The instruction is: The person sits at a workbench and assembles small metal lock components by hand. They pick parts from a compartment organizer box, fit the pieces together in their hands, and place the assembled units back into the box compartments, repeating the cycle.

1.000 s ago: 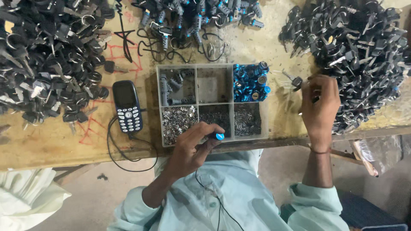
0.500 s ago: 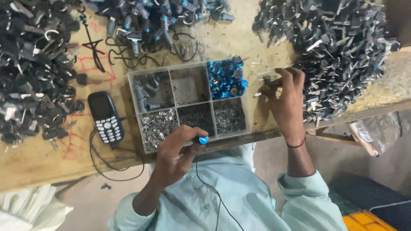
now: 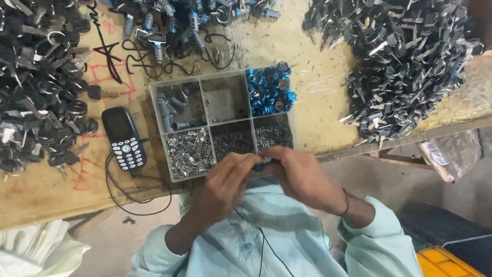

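Worn wood makes up the bench [image 3: 318, 66], scrawled with red marks on its left part and crowded with parts: a heap of dark keys [image 3: 36, 87] on the left, another heap [image 3: 405, 66] on the right, and a cluster of lock cylinders with wire loops [image 3: 179, 25] along the far edge. Between the heaps sits a clear tray [image 3: 225, 123] of six compartments, close to the near edge, probably so each kind of part lies within easy reach. Blue rings [image 3: 269, 92] fill the far right cell, grey cylinders [image 3: 171, 107] the far left one, the far middle cell looks nearly bare, and the three near cells hold small silvery bits. A dark keypad phone [image 3: 123, 138] lies just left of the tray, its black cable looping off the bench edge. Both hands meet just in front of the tray, over the bench edge and above the lap. The left hand [image 3: 225, 187] and right hand [image 3: 302, 177] are curled, fingertips pinched together on a small blue part [image 3: 260, 165], mostly hidden between them; holding it this close suggests fine fitting work. A thin cord runs down the pale green shirt [image 3: 277, 236]. Below the bench the floor is grey, with white cloth [image 3: 36, 254] at lower left and a yellow crate [image 3: 451, 261] at lower right.
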{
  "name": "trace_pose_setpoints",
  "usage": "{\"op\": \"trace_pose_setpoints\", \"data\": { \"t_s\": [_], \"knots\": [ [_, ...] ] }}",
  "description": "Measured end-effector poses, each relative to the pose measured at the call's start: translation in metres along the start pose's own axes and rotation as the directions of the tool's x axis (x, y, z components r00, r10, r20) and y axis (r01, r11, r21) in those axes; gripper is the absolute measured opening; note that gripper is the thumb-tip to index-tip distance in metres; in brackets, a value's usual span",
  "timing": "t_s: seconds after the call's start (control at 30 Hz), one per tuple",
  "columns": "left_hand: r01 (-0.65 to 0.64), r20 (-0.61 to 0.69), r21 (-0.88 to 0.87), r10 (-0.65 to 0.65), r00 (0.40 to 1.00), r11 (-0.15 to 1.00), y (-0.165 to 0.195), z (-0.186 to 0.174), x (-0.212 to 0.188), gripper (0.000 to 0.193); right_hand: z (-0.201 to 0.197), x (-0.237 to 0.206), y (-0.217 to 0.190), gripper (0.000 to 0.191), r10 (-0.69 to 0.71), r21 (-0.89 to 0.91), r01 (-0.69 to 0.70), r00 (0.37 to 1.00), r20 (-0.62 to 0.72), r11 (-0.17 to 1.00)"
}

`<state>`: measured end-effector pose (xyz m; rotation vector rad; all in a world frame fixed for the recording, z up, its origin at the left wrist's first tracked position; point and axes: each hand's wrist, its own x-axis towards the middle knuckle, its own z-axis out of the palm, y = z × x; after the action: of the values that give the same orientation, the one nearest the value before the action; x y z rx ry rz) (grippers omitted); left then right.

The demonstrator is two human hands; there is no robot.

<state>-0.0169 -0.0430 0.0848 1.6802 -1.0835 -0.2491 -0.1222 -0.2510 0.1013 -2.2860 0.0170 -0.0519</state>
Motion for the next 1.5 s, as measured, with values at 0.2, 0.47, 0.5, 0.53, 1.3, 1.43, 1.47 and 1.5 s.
{"op": "trace_pose_setpoints", "data": {
  "t_s": [0.2, 0.47, 0.5, 0.53, 1.3, 1.43, 1.47, 1.5],
  "knots": [
    [-0.022, 0.004, 0.002, 0.022, 1.000, 1.000, -0.001, -0.005, -0.006, 0.050, -0.001, -0.001, -0.010, 0.048, -0.120, 0.025, 0.120, 0.993, -0.013, 0.992],
    [-0.109, 0.083, 0.075, 0.102, 0.991, 0.991, 0.001, -0.005, -0.011, 0.049, -0.015, 0.006, -0.039, 0.048, 0.098, 0.013, -0.101, 0.982, 0.162, 0.995],
    [-0.173, 0.102, 0.168, 0.158, 0.982, 0.970, 0.000, -0.005, -0.012, 0.050, -0.014, 0.005, -0.042, 0.046, 0.158, 0.051, -0.166, 0.978, 0.136, 0.985],
    [-0.238, 0.124, 0.257, 0.213, 0.969, 0.937, -0.002, -0.003, -0.013, 0.052, -0.013, 0.003, -0.043, 0.049, 0.110, 0.006, -0.111, 0.989, 0.104, 0.994],
    [0.411, -0.090, 0.570, -0.443, 0.892, 0.712, -0.009, -0.050, -0.033, 0.014, -0.035, 0.023, -0.019, 0.026, 0.331, -0.112, -0.368, 0.908, -0.255, 0.923],
    [0.441, -0.127, 0.543, -0.450, 0.884, 0.714, -0.013, -0.045, -0.035, 0.009, 0.005, 0.058, -0.037, 0.038, 0.012, -0.363, 0.096, 0.959, 0.285, 0.927],
    [0.436, -0.153, 0.514, -0.421, 0.894, 0.739, -0.013, -0.045, -0.035, 0.010, 0.018, 0.063, -0.035, 0.054, -0.103, -0.451, 0.235, 0.949, 0.298, 0.861],
    [0.426, -0.176, 0.490, -0.392, 0.903, 0.761, -0.013, -0.047, -0.035, 0.011, 0.026, 0.064, -0.031, 0.052, -0.089, -0.430, 0.211, 0.954, 0.285, 0.878]
  ]
}}
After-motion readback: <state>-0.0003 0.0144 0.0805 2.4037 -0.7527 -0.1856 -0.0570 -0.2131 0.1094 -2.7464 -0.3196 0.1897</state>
